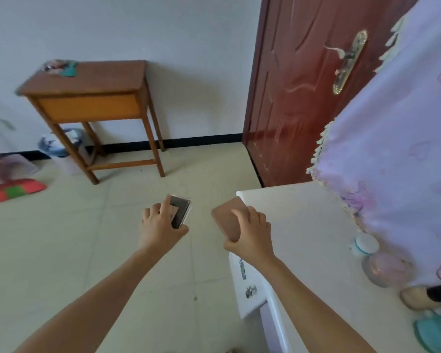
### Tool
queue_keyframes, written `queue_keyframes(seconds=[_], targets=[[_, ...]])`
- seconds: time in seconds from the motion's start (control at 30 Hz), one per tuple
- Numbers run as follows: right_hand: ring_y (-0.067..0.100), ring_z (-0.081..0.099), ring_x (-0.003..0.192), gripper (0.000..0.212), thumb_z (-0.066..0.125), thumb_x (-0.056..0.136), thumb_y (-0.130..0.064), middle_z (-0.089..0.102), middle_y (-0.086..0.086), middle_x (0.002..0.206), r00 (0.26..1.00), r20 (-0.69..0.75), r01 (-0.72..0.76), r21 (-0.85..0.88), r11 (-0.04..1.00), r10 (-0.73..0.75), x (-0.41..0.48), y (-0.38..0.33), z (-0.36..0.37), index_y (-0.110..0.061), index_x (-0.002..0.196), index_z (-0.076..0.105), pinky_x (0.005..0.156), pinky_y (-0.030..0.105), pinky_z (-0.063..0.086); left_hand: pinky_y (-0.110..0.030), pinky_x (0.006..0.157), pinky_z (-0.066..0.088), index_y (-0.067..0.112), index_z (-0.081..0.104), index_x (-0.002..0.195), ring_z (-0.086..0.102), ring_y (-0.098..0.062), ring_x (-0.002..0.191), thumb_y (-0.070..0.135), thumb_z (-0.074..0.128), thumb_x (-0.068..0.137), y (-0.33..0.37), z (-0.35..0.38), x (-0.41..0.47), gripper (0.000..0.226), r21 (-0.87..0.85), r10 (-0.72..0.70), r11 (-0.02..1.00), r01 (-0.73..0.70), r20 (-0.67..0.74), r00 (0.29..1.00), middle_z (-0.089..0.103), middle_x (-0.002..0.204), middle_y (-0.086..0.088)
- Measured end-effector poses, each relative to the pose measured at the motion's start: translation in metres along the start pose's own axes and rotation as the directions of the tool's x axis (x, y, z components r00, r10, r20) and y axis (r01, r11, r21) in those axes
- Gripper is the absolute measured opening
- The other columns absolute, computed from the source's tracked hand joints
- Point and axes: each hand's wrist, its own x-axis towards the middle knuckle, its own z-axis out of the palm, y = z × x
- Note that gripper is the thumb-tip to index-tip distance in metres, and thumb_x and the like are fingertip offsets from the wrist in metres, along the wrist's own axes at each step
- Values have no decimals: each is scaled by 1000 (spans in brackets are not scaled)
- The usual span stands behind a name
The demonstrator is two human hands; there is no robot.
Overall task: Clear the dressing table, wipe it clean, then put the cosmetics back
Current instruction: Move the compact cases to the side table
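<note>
At dressing table (303,225) corner: right hand (252,233), fingers curled round flat brown case (227,220), which overhangs the white edge. Left hand (161,225), out over the floor, grips dark palette (180,210) with clear rim. On the tabletop, right side: white jar (365,245), pink compact (390,270), brush (418,298), teal item (435,332). Step judged: clearing, part done. Next move likely calls for carrying both cases to wooden side table (92,77) opposite, then fetching those four.
</note>
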Motion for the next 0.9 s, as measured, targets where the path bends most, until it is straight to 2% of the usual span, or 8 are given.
queue_keyframes(seconds=[0.2, 0.43, 0.57, 0.7, 0.9], targets=[[26, 24, 124, 75, 64, 69, -37, 26, 5, 139, 980, 82, 184, -3, 983, -183, 9, -92, 28, -27, 136, 31, 98, 35, 25, -40, 93, 35, 22, 29, 138, 35, -31, 110, 25, 65, 73, -78, -64, -23, 75, -10, -141, 990, 141, -157, 977, 45, 124, -14], [26, 23, 125, 75, 63, 73, -40, 24, 6, 141, 912, 146, 387, -1, 922, -383, -9, -241, 75, -26, 137, 28, 101, 35, 24, -40, 93, 34, 23, 30, 137, 34, -32, 110, 23, 65, 72, -201, -155, -71, 74, -121, -313, 949, 290, -290, 905, 46, 123, -15], [25, 24, 123, 75, 64, 72, -41, 25, 5, 140, 873, 173, 462, 2, 887, -455, -20, -313, 103, -27, 137, 28, 100, 34, 25, -39, 93, 33, 20, 27, 138, 33, -32, 114, 21, 64, 73, -250, -200, -93, 75, -183, -377, 925, 333, -335, 863, 44, 126, -18], [24, 27, 121, 76, 65, 70, -42, 30, 4, 137, 850, 135, 510, 26, 860, -509, -27, -395, 126, -27, 135, 30, 99, 35, 28, -38, 93, 33, 17, 25, 139, 35, -32, 113, 23, 63, 74, -308, -252, -112, 75, -178, -401, 916, 360, -393, 827, 45, 126, -19], [24, 28, 121, 74, 66, 71, -40, 32, 4, 136, 827, 115, 554, 5, 833, -551, -19, -457, 137, -26, 134, 31, 97, 36, 28, -36, 93, 32, 18, 27, 138, 37, -32, 113, 26, 62, 75, -350, -291, -111, 72, -174, -423, 906, 386, -412, 807, 45, 127, -17]])
